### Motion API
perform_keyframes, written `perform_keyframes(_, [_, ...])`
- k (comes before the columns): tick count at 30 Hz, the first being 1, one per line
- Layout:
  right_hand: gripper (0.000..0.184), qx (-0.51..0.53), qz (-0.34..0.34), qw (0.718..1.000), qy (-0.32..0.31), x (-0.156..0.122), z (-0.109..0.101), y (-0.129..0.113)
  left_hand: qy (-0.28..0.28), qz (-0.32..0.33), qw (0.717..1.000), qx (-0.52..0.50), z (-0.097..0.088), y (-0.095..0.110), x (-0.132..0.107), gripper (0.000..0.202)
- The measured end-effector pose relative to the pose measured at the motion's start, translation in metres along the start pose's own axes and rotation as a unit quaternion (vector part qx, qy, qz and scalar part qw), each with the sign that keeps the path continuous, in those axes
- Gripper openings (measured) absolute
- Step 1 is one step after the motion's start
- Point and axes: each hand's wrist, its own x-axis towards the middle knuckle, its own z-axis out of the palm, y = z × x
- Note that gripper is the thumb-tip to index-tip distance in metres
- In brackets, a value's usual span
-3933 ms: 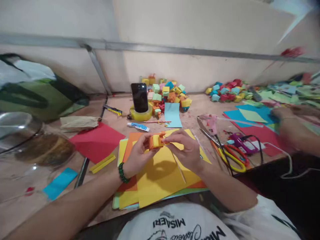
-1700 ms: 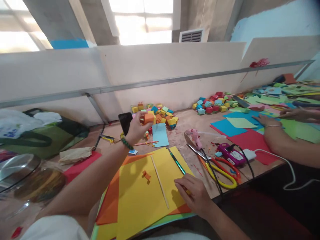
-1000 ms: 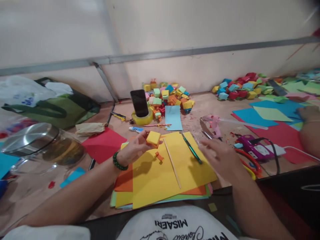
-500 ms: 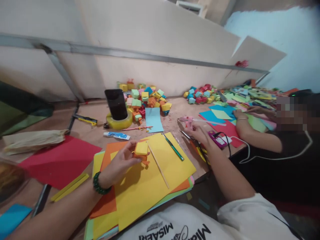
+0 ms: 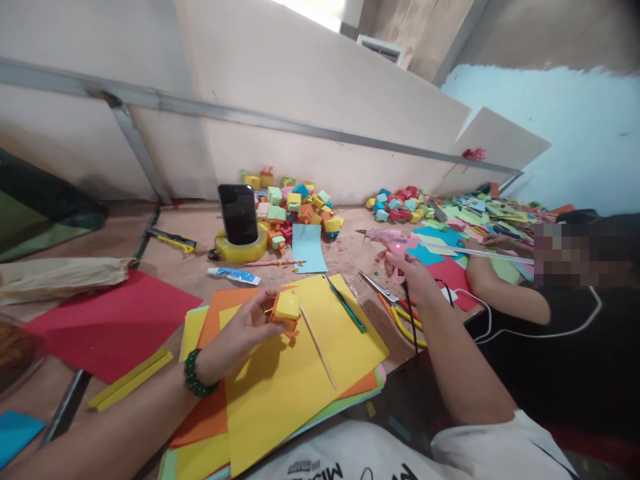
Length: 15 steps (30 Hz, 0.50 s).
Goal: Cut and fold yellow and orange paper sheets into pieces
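Between the fingers of my left hand [image 5: 245, 337] is a small paper figure [image 5: 287, 308] with a yellow cube top and orange lower part. It is held above a stack of coloured sheets topped by yellow paper [image 5: 285, 393]. My right hand [image 5: 415, 277] grips a pink hot glue gun [image 5: 397, 248], its nozzle pointing left and a clear glue stick out of its back. Beneath the glue gun lie scissors [image 5: 400, 313] with yellow and orange handles. A wooden stick [image 5: 319, 343] and a green pen [image 5: 345, 305] rest on the yellow paper.
Behind are a phone [image 5: 237, 215] standing in a tape roll [image 5: 243, 248], a pile of paper cubes [image 5: 305, 210], a glue tube [image 5: 234, 275] and a box cutter [image 5: 173, 241]. Red paper [image 5: 115, 320] lies left. A co-worker [image 5: 590, 333] sits at the right.
My right hand has lifted the glue gun off the table, and its cord now hangs down. My left hand still holds the paper figure. The view has shifted slightly.
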Motion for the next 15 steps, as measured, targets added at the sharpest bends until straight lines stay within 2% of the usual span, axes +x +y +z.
perform_keyframes(3, [0.041, 0.102, 0.047, 0.990, -0.081, -0.023, 0.005, -0.014, 0.006, 0.003, 1.000, 0.008, 0.003, 0.001, 0.000, 0.040])
perform_keyframes(5, [0.039, 0.129, 0.050, 0.983, -0.118, -0.037, 0.010, -0.023, 0.019, 0.012, 1.000, 0.014, 0.005, 0.002, -0.001, 0.040])
perform_keyframes(10, [0.049, 0.133, 0.055, 0.971, -0.190, -0.062, 0.022, -0.046, 0.032, 0.022, 0.999, 0.017, 0.010, 0.005, -0.001, 0.041])
perform_keyframes(15, [0.057, 0.107, 0.126, 0.958, -0.235, -0.074, 0.033, -0.067, 0.028, 0.017, 0.999, 0.018, 0.013, 0.012, -0.004, 0.039])
